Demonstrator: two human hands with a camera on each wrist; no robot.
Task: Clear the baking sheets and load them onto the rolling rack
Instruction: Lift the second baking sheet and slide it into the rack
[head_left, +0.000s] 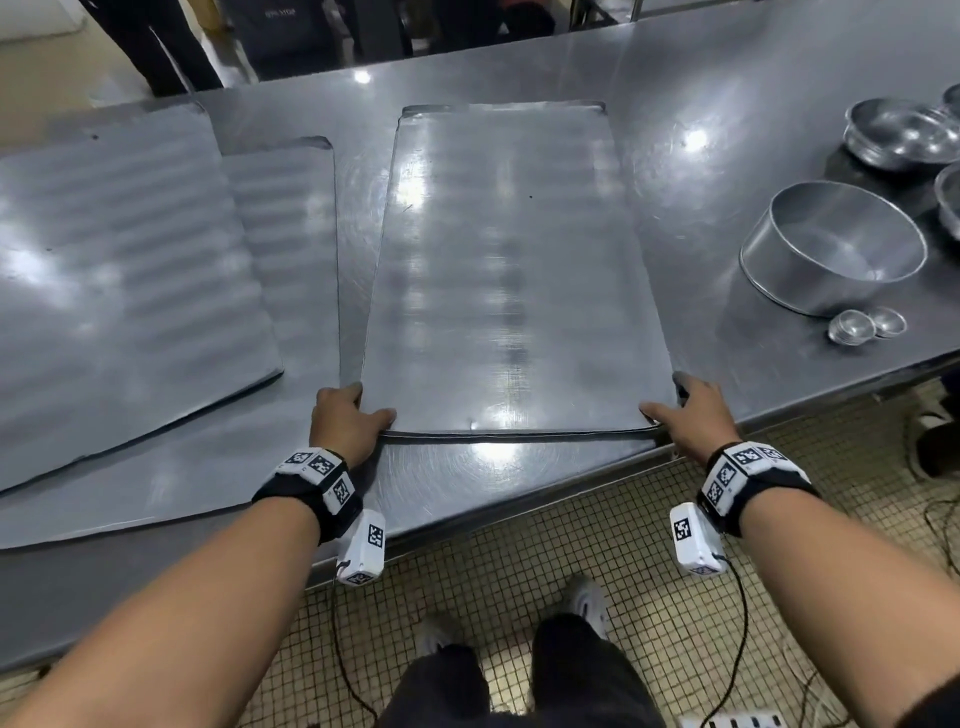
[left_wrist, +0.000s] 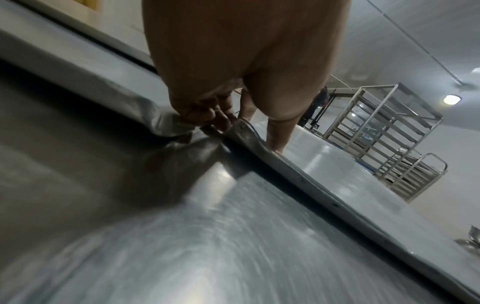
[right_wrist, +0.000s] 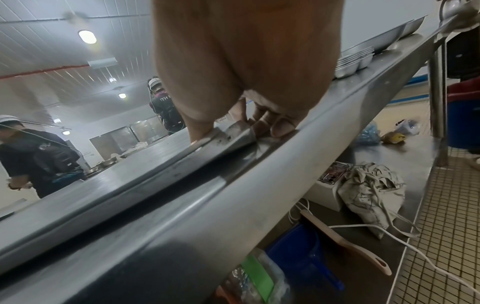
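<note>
Sheet (head_left: 514, 270) lies flat on bench (head_left: 701, 218), long axis running away from body; left hand (head_left: 345, 423) and right hand (head_left: 696, 421) each pinch a near corner, equally close, rack (left_wrist: 384, 131) well apart.

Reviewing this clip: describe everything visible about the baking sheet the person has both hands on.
The baking sheet is a large, flat rectangle of dull grey metal with a low rolled rim and rounded corners, scuffed and reflecting the ceiling lights. It is empty. It lies lengthwise away from the person on the steel table. The left hand grips its near left corner and the right hand its near right corner, thumbs on top; the wrist views show that edge raised slightly.
</note>
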